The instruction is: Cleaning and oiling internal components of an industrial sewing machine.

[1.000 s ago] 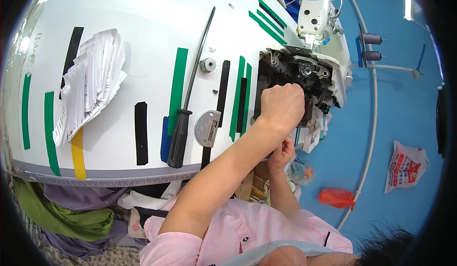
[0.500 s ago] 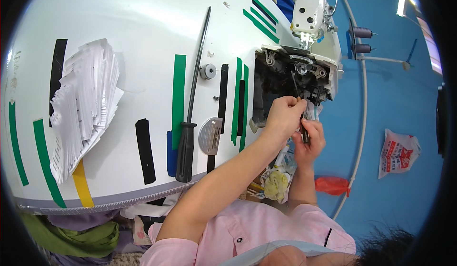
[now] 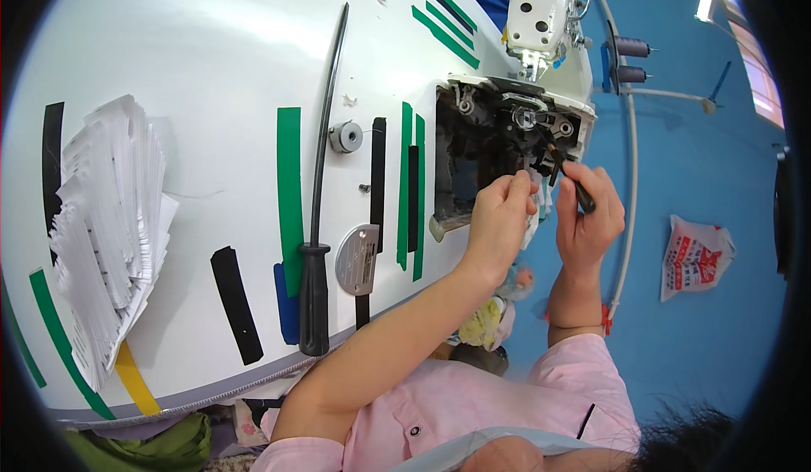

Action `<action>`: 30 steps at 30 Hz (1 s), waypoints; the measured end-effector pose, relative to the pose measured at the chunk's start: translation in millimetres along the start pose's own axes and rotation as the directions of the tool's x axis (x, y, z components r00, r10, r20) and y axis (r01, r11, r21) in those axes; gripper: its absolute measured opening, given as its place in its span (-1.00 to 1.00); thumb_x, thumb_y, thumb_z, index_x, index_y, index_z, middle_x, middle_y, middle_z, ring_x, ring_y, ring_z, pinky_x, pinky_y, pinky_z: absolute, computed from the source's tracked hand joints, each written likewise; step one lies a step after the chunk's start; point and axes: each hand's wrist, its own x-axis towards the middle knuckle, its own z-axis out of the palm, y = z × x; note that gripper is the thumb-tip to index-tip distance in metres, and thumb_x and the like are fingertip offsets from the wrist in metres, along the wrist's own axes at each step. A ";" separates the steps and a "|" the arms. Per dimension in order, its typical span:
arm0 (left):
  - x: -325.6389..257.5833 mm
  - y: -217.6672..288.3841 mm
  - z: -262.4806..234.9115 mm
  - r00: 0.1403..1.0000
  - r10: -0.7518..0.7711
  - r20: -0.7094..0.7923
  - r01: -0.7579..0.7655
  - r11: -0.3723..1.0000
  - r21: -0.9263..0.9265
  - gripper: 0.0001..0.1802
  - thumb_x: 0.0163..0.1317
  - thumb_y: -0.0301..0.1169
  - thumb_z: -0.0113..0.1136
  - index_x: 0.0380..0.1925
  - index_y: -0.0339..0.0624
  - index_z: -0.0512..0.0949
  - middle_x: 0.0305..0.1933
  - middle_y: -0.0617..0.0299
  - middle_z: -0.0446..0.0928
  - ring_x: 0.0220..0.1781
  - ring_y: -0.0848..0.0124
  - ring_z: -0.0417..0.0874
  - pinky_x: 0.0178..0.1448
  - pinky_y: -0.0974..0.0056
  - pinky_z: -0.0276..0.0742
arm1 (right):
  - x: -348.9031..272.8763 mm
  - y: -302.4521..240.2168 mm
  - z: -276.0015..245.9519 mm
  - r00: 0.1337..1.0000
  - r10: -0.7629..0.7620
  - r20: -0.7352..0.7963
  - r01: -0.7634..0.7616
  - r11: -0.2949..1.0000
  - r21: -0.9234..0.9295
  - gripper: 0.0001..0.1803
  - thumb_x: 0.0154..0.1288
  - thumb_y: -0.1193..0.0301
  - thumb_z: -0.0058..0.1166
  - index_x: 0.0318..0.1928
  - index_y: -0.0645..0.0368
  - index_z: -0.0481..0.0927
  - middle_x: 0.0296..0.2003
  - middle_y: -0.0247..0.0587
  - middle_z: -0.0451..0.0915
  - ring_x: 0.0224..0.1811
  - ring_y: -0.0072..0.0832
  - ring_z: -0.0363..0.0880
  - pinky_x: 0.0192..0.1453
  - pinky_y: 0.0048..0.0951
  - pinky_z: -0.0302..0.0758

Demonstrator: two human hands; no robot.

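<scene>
The sewing machine's open bed (image 3: 473,147) shows dark mechanism under the white machine head (image 3: 539,16). At the bed's near edge, my left hand (image 3: 498,223) is closed, its fingertips pinched together; whatever lies between them is hidden. My right hand (image 3: 591,223), just to its right, grips a slim tool with a dark handle (image 3: 583,197), which looks like a small screwdriver. It slants up and left into the mechanism near the round hook (image 3: 525,118); its tip is hard to make out among the dark parts.
Left of the opening lie a long black-handled screwdriver (image 3: 314,295), a metal needle plate (image 3: 356,261), a bobbin case (image 3: 345,138) and a small screw (image 3: 365,188). Further left rests a stack of white paper slips (image 3: 114,236). Thread cones (image 3: 632,46) stand at the right.
My right hand has moved up and right, apart from my left, and the tool now slants leftward. My left fingers, earlier at the tool's shaft, are off it. The view has shifted slightly.
</scene>
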 end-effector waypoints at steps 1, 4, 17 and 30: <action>0.3 -0.8 -0.3 1.000 -0.004 0.002 0.004 1.000 -0.003 -0.58 0.45 -0.15 -0.07 -0.29 -0.32 0.55 -0.53 0.37 0.40 -0.54 0.61 0.32 -0.45 0.43 0.24 | 3.3 2.3 2.2 1.000 0.018 0.023 -0.018 1.000 -0.009 -0.82 0.18 0.59 0.26 -0.19 0.25 0.58 -0.47 -0.16 0.56 -0.56 -0.33 0.45 -0.50 -0.41 0.37; 2.0 -3.4 -1.3 1.000 0.023 0.004 -0.023 0.999 0.047 -0.59 0.44 -0.15 -0.07 -0.30 -0.32 0.55 -0.53 0.35 0.42 -0.53 0.59 0.34 -0.43 0.40 0.27 | 7.8 6.5 6.7 0.996 0.068 0.054 -0.068 0.998 -0.003 -0.82 0.18 0.59 0.25 -0.20 0.24 0.58 -0.48 -0.17 0.54 -0.55 -0.31 0.47 -0.48 -0.40 0.39; 3.3 -3.2 -3.7 0.998 0.050 0.027 -0.051 0.996 0.069 -0.69 0.46 -0.22 -0.05 -0.22 -0.25 0.52 -0.48 0.39 0.40 -0.65 0.69 0.21 -0.60 0.49 0.06 | 37.3 0.9 4.2 0.989 0.072 0.126 -0.069 0.997 -0.033 -0.87 0.22 0.54 0.24 -0.28 0.22 0.54 -0.48 -0.23 0.56 -0.56 -0.35 0.48 -0.49 -0.44 0.39; 3.7 -2.0 -1.5 0.996 0.083 0.031 -0.086 0.992 0.096 -0.69 0.47 -0.23 -0.07 -0.23 -0.26 0.52 -0.50 0.39 0.39 -0.65 0.69 0.22 -0.59 0.49 0.08 | 40.1 4.8 5.0 0.992 0.031 0.125 -0.025 0.998 -0.056 -0.87 0.22 0.53 0.25 -0.29 0.22 0.53 -0.48 -0.24 0.57 -0.59 -0.39 0.47 -0.50 -0.46 0.38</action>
